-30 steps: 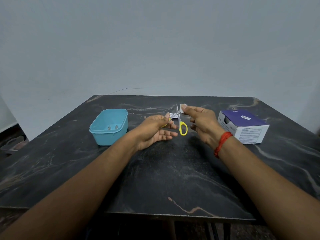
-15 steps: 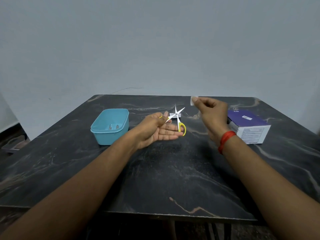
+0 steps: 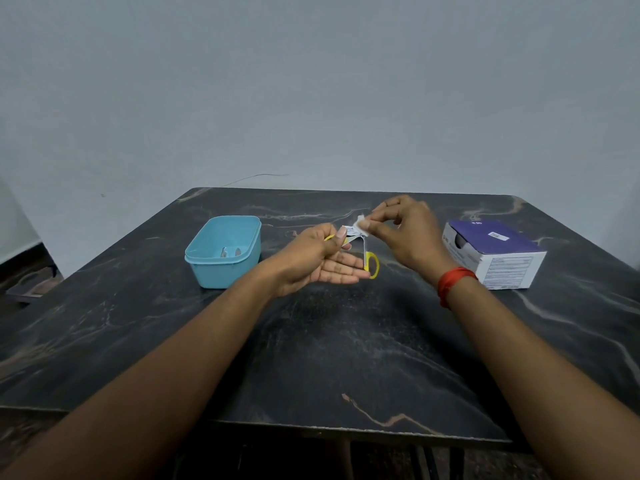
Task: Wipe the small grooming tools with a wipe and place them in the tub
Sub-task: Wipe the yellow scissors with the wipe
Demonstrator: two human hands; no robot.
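I am looking down on a dark marbled table (image 3: 346, 341), and everything that matters sits along its far half. To my right lies a purple-topped white box (image 3: 495, 254). An opening shows at its near-left corner, but I cannot tell what is inside. To my left, well apart from it, stands the blue tub (image 3: 221, 251), lid off, with a couple of small metal tools (image 3: 230, 251) already lying in the bottom.

Between the two containers, above the table, my left hand (image 3: 311, 261) holds the yellow-handled scissors (image 3: 372, 265). The thumb pins one handle loop against the fingers, which lie straight beneath, and the other loop hangs by the fingertips. The blades are spread open. My right hand (image 3: 408, 233), with a red band (image 3: 450, 285) at the wrist, pinches the small white wipe (image 3: 362, 223) between thumb and fingertips, and it touches the blade near the pivot.

I judge the step in hand to be wiping the scissors. Next I should draw the wipe along each blade away from the edge, close the scissors, then carry them left and lower them into the tub beside the tools there.
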